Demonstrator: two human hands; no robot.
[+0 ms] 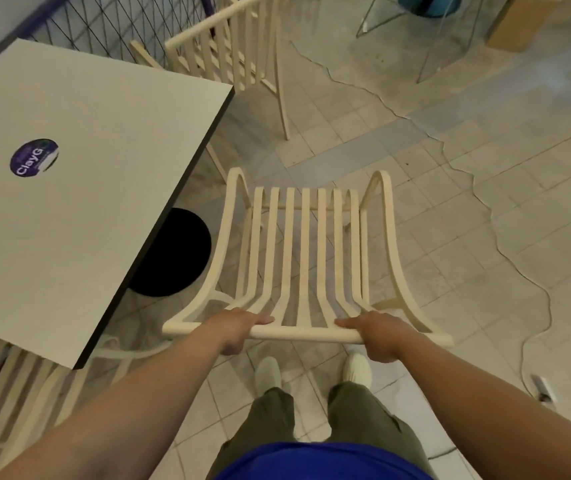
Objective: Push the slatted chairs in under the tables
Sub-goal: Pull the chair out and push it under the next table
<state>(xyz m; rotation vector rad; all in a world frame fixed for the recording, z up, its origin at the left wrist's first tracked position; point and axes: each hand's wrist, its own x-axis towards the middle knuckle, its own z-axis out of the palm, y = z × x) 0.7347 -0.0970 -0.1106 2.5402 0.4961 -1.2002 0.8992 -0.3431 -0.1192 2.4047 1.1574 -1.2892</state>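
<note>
Both bare forearms reach forward from the bottom of the view, above a blue shirt hem [322, 460], olive trousers [363, 420] and two pale shoes [356, 368] on the tiled floor [450, 220]. Left hand [239, 329] is curled shut around the top rail of the slatted chair [306, 258], fingers over the far side of the rail and thumb tucked beneath; right hand [379, 334] is clamped on the same rail further along, fingers wrapped over it the same way. That rail runs left to right just in front of the person, and the chair's long slats run straight away from it, so the seat's curved front edge points away from the person. It stands on open floor just beside the right edge of the white table [79, 188], not under it, its left side rail near the table's dark edge. Under that edge shows a round black base [176, 252]. On the tabletop lies a purple round sticker [34, 157]. Another slatted chair [232, 53] stands at the table's far corner, beside a wire grid [110, 26], and parts of a third [17, 393] show under the table's near corner. A thin cable [505, 258] snakes across the floor to the right
</note>
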